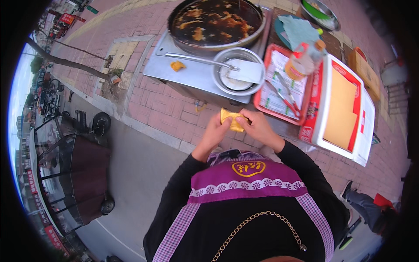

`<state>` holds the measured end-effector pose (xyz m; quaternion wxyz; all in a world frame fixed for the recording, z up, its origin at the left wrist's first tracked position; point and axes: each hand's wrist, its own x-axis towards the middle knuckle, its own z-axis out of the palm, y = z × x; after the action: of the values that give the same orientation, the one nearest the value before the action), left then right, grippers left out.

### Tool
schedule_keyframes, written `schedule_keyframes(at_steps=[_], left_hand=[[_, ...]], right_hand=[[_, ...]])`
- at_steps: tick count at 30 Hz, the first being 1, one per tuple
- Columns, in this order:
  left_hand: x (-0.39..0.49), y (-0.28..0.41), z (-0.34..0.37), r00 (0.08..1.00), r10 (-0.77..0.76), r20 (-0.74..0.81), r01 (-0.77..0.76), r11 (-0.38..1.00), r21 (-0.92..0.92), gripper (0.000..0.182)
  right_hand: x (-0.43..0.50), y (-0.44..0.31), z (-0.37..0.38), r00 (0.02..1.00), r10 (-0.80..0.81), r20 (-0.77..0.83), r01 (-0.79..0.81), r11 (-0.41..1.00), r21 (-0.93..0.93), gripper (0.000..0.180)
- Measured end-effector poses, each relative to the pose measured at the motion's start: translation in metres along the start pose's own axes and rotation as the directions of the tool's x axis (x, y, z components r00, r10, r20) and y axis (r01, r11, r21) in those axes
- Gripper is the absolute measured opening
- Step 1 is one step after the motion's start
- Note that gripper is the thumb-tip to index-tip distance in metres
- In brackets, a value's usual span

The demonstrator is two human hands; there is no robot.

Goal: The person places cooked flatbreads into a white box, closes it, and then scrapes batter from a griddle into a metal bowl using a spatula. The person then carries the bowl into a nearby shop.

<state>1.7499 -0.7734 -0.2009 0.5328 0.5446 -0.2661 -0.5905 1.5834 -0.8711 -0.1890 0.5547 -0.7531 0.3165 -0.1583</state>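
Note:
Between both hands, in front of the purple apron, is a folded yellow cloth. My left hand grips its left side and my right hand its right side, thumbs on top. Beyond them, a metal bowl on the steel stove top holds a smaller white dish and a white sheet. A long metal utensil rests across the bowl's rim. Another crumpled yellow piece lies on the steel top. Behind stands a large round pan of dark liquid with brown pieces in it.
Red-handled tongs lie on paper in a red tray, beside a plastic bottle. A white and red box with tan sheets stands at right. Farther off are a covered three-wheeler, a tree trunk and a person.

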Motion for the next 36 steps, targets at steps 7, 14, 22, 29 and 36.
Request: schedule_keyframes(at_steps=[7, 14, 22, 29, 36], left_hand=[[-0.063, 0.051, -0.331, 0.899, 0.027, -0.438, -0.057, 0.997, -0.056, 0.027], [-0.126, 0.125, -0.543, 0.733, 0.042, -0.679, -0.223, 0.958, -0.181, 0.035], [0.007, 0.192, -0.735, 0.732, 0.067, -0.678, -0.283, 0.935, -0.213, 0.017], [0.18, 0.316, -0.892, 0.879, 0.016, -0.476, -0.148, 0.959, -0.241, 0.022], [0.349, 0.419, -0.979, 0.981, -0.039, -0.191, 0.008, 0.988, -0.157, 0.017]], right_hand=[[0.241, -0.03, 0.243, 0.948, 0.214, 0.236, -0.318, 0.629, 0.709, 0.024], [0.482, -0.043, 0.36, 0.764, 0.63, 0.141, 0.031, -0.254, 0.967, 0.062], [0.633, -0.031, 0.383, 0.795, 0.601, -0.075, 0.318, -0.309, 0.896, 0.022], [0.727, -0.05, 0.383, 0.607, 0.779, -0.158, 0.59, -0.308, 0.747, 0.012], [0.766, -0.122, 0.399, 0.368, 0.878, -0.307, 0.741, -0.078, 0.667, 0.044]])
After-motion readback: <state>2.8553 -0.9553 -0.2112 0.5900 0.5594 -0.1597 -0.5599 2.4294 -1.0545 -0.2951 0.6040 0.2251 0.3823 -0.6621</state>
